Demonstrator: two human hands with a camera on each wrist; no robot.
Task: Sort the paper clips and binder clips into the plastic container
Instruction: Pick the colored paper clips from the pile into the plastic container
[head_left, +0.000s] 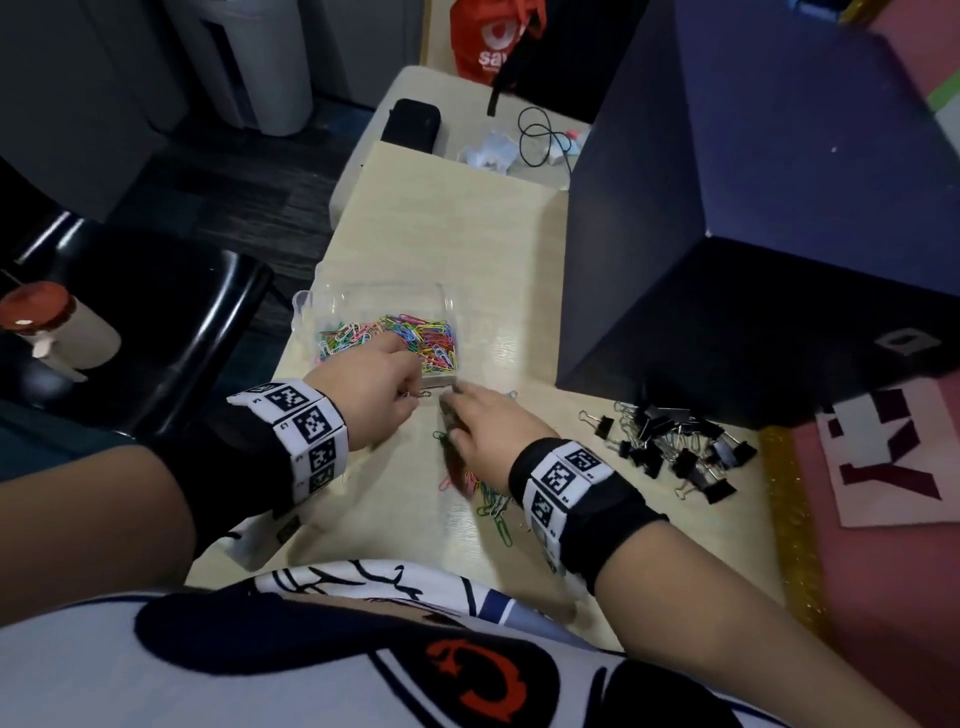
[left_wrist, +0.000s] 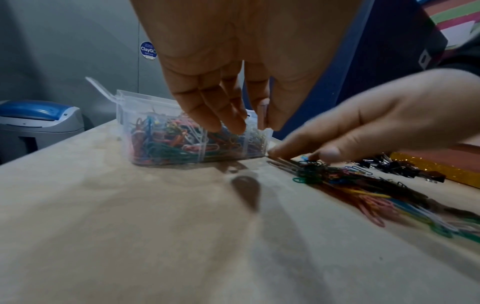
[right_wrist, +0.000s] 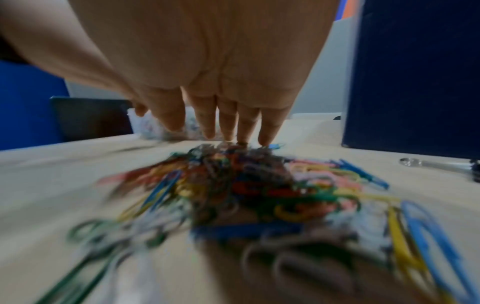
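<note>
Multicoloured paper clips (head_left: 483, 493) lying in a loose heap on the pale wooden table (head_left: 447, 218), directly under the right palm and wrist. Just beyond, touching nothing but the tabletop, a clear plastic container (head_left: 332, 299) already well stocked with coloured clips, lid tab tipped back at its far left corner. Off to the right and well apart, black binder clips (head_left: 675, 447) untouched beside the dark blue box (head_left: 753, 208).

Right hand (head_left: 488, 426) spread flat, fingers straight and pressing down on the far edge of the heap, raking. Left hand (head_left: 374, 389) hovering at the container's near wall, fingers curled, something small and pink at the fingertips in the head view; a pinched clip, probably, though blurred, so cannot tell for sure.

Best handled, by the look of it, as a sweep: flat fingers kept low, dragging a small bunch toward the near wall, not the whole tangle. Clips snag on each other, so lift modest clusters and drop from right above the rim. Left hand better used steadying the light container against sliding.
</note>
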